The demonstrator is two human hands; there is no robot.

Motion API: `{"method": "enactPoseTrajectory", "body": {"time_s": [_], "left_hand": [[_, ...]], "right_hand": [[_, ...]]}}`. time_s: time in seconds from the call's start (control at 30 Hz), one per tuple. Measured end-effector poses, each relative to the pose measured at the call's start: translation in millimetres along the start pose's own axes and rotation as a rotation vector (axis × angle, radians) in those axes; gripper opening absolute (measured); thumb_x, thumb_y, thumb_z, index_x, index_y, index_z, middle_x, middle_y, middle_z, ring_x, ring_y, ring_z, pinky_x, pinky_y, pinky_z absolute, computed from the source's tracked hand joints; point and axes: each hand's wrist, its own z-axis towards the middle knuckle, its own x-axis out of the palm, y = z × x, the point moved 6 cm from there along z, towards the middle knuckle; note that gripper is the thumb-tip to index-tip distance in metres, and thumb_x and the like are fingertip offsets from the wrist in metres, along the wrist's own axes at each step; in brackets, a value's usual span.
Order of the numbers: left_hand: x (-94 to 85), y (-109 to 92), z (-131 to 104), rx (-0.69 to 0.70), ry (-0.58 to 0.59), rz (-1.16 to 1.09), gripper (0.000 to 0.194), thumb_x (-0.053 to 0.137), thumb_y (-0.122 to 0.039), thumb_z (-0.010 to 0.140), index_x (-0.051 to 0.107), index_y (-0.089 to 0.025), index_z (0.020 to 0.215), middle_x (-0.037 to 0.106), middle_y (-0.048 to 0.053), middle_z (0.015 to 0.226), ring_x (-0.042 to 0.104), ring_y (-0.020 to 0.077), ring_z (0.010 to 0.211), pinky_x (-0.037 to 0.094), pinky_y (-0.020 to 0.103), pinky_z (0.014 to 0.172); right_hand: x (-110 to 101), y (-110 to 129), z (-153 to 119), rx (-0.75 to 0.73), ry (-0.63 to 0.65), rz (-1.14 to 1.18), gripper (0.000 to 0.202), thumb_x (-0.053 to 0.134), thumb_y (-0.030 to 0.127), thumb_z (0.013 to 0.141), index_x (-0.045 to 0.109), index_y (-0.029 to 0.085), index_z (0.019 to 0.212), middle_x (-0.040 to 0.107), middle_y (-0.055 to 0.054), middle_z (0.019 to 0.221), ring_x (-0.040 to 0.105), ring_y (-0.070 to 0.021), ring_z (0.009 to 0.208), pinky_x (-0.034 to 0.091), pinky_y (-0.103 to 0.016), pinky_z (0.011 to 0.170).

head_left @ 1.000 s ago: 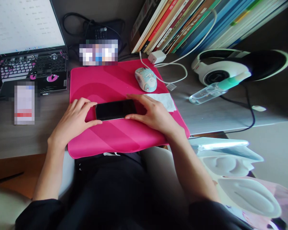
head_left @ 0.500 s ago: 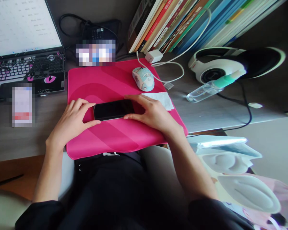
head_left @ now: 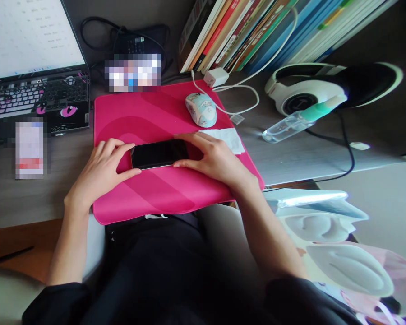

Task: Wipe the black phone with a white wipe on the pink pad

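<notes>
Pink mat (head_left: 149,194) under both my hands, seen from my head view, with the black phone (head_left: 155,154) lying flat on it, screen up and dark. My left hand (head_left: 99,167) loosely grasps one end of the phone, thumb at the near corner, fingertips at the far one. My right hand (head_left: 218,161) grasps the other end, fingers over the far corner, thumb along the near edge. I judge it light, stiff and rather slippery, its glass easily cracked or smudged; the long edges near the ends should give the safest hold. A white wipe (head_left: 228,140) and a mouse (head_left: 202,110) are near my right hand. The clear bottle (head_left: 284,129) seems to have some see-through liquid inside; its level I can't tell.
</notes>
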Motion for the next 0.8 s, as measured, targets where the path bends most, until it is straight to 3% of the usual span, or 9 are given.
{"method": "enactPoseTrajectory", "body": {"time_s": [0.6, 0.8], "left_hand": [[-0.3, 4.0, -0.4, 0.008, 0.013, -0.038, 0.066, 0.065, -0.062, 0.101, 0.053, -0.025, 0.154, 0.055, 0.012, 0.144, 0.054, 0.0361, 0.137, 0.044, 0.057, 0.122], [-0.6, 3.5, -0.6, 0.002, 0.011, -0.03, 0.065, 0.064, -0.063, 0.101, 0.053, -0.027, 0.154, 0.056, 0.012, 0.144, 0.055, 0.0361, 0.136, 0.044, 0.056, 0.121]], "right_hand": [[-1.3, -4.2, -0.6, -0.001, 0.023, 0.044, 0.063, 0.082, 0.046, 0.093, 0.064, 0.024, 0.15, 0.075, -0.012, 0.14, 0.073, -0.0348, 0.125, 0.056, -0.05, 0.112], [-1.1, -3.6, 0.0, 0.013, 0.042, 0.044, 0.061, 0.08, 0.048, 0.095, 0.064, 0.028, 0.15, 0.075, -0.01, 0.141, 0.073, -0.0352, 0.124, 0.056, -0.052, 0.111]]}}
